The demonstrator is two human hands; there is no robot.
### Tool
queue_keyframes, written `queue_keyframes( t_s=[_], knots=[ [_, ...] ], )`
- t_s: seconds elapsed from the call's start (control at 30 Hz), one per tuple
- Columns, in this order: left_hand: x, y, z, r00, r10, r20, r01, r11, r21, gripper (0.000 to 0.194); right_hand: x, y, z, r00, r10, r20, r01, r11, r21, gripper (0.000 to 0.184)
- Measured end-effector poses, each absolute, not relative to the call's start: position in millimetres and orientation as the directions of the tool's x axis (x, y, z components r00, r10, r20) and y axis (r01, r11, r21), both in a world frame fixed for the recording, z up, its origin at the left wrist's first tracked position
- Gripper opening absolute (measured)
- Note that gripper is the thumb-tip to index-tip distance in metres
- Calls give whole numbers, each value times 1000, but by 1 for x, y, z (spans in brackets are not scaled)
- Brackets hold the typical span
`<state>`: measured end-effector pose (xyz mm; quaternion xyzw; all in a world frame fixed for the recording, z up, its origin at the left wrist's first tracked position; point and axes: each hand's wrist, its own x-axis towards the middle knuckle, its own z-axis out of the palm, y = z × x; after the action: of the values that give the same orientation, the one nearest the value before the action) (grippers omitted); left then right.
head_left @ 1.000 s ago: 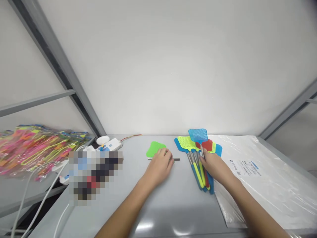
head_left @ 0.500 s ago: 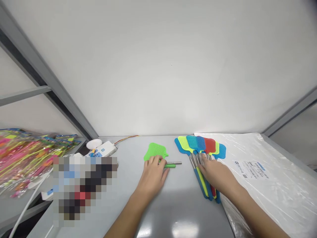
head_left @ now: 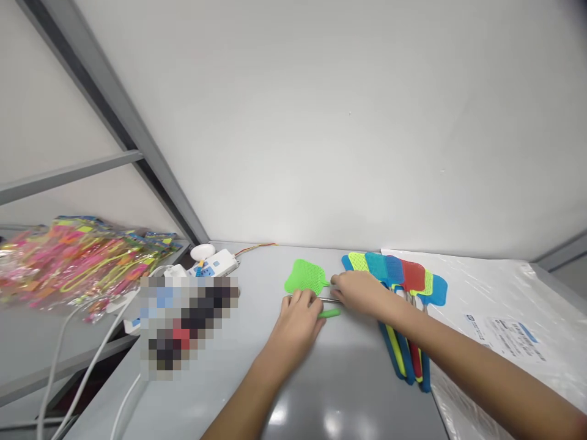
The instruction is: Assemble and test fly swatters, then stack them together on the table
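A green fly swatter lies on the grey table, its mesh head (head_left: 305, 276) toward the wall, with a metal rod (head_left: 328, 299) and a green handle (head_left: 332, 313). My left hand (head_left: 299, 316) is curled over the handle end and grips it. My right hand (head_left: 358, 289) has crossed to the left, and its fingertips pinch the rod near the swatter's neck. Just right of that hand is a fanned pile of fly swatters (head_left: 413, 276) in blue, red and yellow-green. Their handles (head_left: 406, 363) point toward me, partly under my right forearm.
A white power strip (head_left: 215, 264) with cables sits at the back left beside a pixelated block (head_left: 188, 324). Packaged colourful items (head_left: 77, 256) are heaped on the neighbouring surface to the left. A stack of clear plastic bags (head_left: 509, 324) covers the table's right. A grey frame strut (head_left: 137, 140) slants up on the left.
My right hand left the pile of swatters and moved left to the green swatter's rod. My left hand stayed on the green handle. The camera view shifted slightly.
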<state>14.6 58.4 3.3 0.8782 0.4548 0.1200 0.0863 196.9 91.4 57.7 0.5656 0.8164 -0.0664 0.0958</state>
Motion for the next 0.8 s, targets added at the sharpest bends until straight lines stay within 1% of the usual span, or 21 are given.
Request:
queue_keyframes(
  t_s=[0.1, 0.17, 0.2, 0.27, 0.37, 0.47, 0.5, 0.53, 0.6, 0.63, 0.67, 0.73, 0.77, 0.8],
  knots=[
    [5, 45, 5, 538, 837, 100, 796, -544, 266, 5, 188, 100, 47, -437, 860, -262, 894, 447, -24, 24],
    [-3, 35, 4, 516, 855, 54, 803, -505, 317, 9, 186, 99, 41, -483, 833, -270, 870, 491, -42, 21],
    [-8, 30, 3, 497, 867, 35, 800, -473, 368, 12, 185, 98, 39, -503, 821, -269, 859, 509, -51, 18],
    [-16, 19, 1, 437, 899, 25, 768, -388, 510, 18, 186, 96, 38, -542, 799, -260, 837, 542, -77, 14],
    [-26, 2, 0, 297, 953, 51, 647, -241, 724, 24, 191, 91, 47, -584, 778, -232, 811, 571, -127, 12],
    [-27, -13, 3, 92, 996, 18, 530, -64, 846, 25, 199, 86, 66, -587, 784, -199, 809, 562, -172, 16],
    [-26, -17, 4, 14, 1000, -3, 489, -4, 873, 26, 202, 84, 73, -588, 788, -182, 806, 549, -222, 18],
    [-24, -22, 6, -62, 998, -22, 441, 47, 896, 27, 205, 81, 80, -588, 793, -161, 794, 528, -303, 20],
    [-16, -29, 10, -198, 980, -32, 335, 99, 937, 28, 209, 73, 90, -583, 805, -113, 719, 445, -534, 21],
    [-12, -33, 11, -252, 968, -22, 287, 97, 953, 27, 210, 69, 93, -570, 816, -97, 651, 376, -659, 21],
    [-7, -35, 13, -290, 957, -4, 254, 81, 964, 25, 210, 64, 95, -552, 828, -96, 568, 289, -771, 23],
    [2, -39, 16, -317, 947, 60, 253, 23, 967, 24, 209, 53, 95, -528, 841, -117, 357, 94, -930, 31],
    [7, -40, 17, -306, 946, 110, 290, -17, 957, 24, 208, 48, 94, -526, 842, -121, 226, 2, -974, 35],
    [12, -41, 18, -281, 945, 166, 342, -63, 938, 25, 206, 43, 92, -524, 845, -106, 92, -67, -993, 39]
  ],
)
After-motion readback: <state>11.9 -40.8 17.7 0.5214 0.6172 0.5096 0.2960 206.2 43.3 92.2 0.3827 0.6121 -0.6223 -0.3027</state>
